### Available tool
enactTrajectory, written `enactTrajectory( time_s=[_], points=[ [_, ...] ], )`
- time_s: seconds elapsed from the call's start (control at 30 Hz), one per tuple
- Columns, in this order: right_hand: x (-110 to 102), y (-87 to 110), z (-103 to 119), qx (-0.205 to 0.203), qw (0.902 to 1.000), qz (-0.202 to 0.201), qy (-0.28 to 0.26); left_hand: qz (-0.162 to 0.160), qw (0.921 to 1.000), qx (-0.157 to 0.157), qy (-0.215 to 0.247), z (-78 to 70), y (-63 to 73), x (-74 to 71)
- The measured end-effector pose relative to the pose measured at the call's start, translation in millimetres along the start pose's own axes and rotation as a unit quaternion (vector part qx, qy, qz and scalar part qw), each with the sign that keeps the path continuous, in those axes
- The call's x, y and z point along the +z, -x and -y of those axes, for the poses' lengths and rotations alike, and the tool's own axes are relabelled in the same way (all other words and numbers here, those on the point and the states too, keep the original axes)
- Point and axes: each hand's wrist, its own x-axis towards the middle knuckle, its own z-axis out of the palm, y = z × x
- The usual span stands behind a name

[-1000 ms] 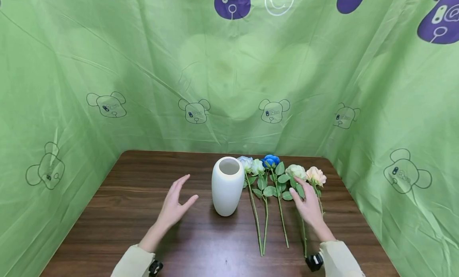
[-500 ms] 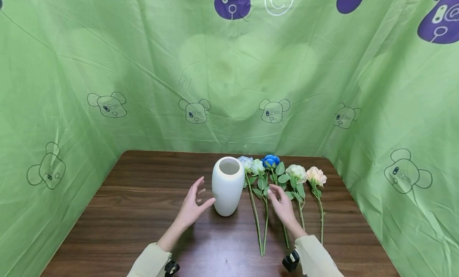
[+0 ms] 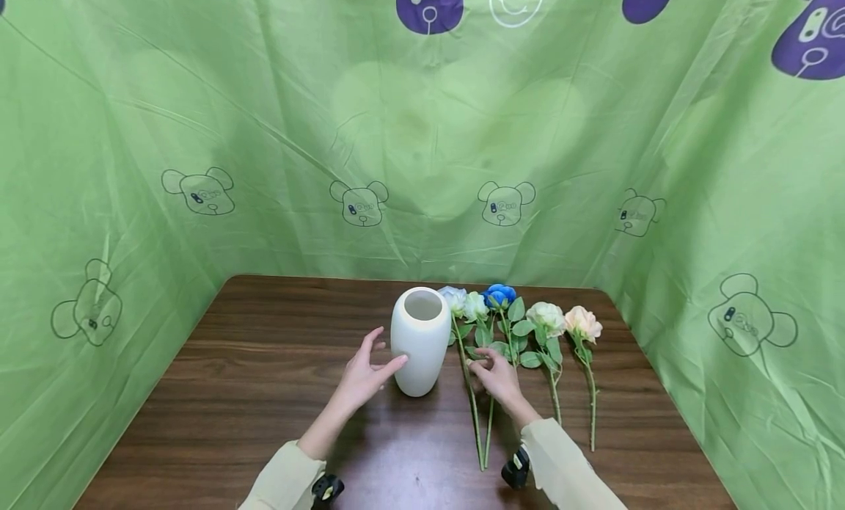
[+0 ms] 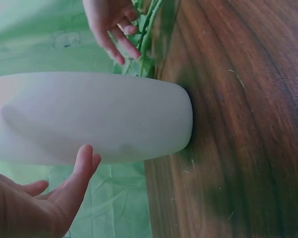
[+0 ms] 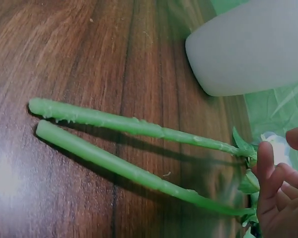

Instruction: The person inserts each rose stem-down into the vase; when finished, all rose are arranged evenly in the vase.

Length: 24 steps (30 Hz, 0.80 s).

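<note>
A white vase (image 3: 419,345) stands upright near the middle of the wooden table. My left hand (image 3: 359,378) is at its left side, fingers apart and thumb overlapping the vase wall in the head view; the left wrist view has the thumb (image 4: 81,166) in front of the wall. To the vase's right lie artificial flowers: a pale blue one (image 3: 454,299), a pale green-white one (image 3: 475,307) and a blue rose (image 3: 499,296). Over their stems hovers my right hand (image 3: 499,384), its fingers bent loosely and nothing gripped. Two green stems (image 5: 99,119) lie below it.
Farther right lie a white rose (image 3: 546,318) and a peach rose (image 3: 584,324), stems toward the front. A green printed curtain (image 3: 422,150) encloses the back and sides of the brown table (image 3: 264,363).
My left hand has moved right, up to the vase. My right hand has moved left from the white rose to above the two leftmost stems. The vase and flowers look unmoved.
</note>
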Motion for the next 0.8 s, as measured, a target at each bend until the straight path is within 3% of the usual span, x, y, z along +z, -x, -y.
enactTrajectory(
  time_s=[0.07, 0.2, 0.47, 0.8],
  points=[
    [3.2, -1.6, -2.2, 0.008, 0.9999, 0.011, -0.006, 0.003, 1.0000, -0.004, -0.005, 7.8, -4.2, 0.9],
    [7.9, -4.3, -6.9, 0.014, 0.9996, 0.026, 0.000, 0.009, 0.9998, -0.015, -0.008, 6.4, -5.5, 1.1],
    [11.7, -5.8, -10.1, 0.010, 0.9988, 0.038, 0.030, 0.013, 0.9999, -0.005, -0.004, 6.0, -8.3, 3.9],
    [6.4, -5.0, -11.1, -0.010, 0.9967, 0.072, -0.035, 0.009, 0.9998, -0.008, -0.017, 5.6, -9.1, 4.9]
  ],
)
